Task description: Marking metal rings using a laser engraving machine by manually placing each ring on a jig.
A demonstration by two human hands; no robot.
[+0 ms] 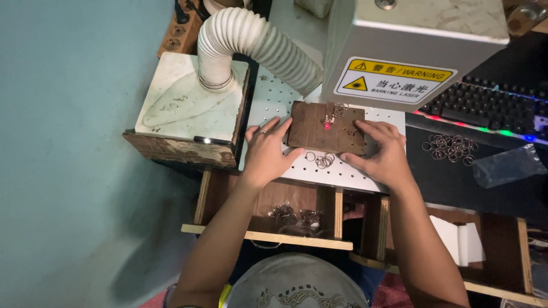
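- Hands were both at a brown wooden jig block (319,132) that lay on the white perforated work plate (348,171) under the grey laser head (399,51).
- Left hand (267,155) rested flat against the block's left edge, fingers spread and the thumb at its near left corner; nothing was gripped. A ring showed on one finger.
- Right hand (383,153) lay over the block's right end, fingers curled on its top and right edge, pressing rather than lifting.
- Red laser dot (327,126) showed on the block near its far middle, just beside a small metal ring piece (337,111) at the block's far edge.
- Loose metal rings (321,159) lay on the plate just near of the block, between the two hands.
- More rings (451,147) lay in a heap on the dark surface to the right, beside a clear plastic bag (508,165).
- Ribbed white extraction hose (257,43) ran from a white box (188,97) at the left toward the laser head.
- Backlit keyboard (491,105) stood at far right.
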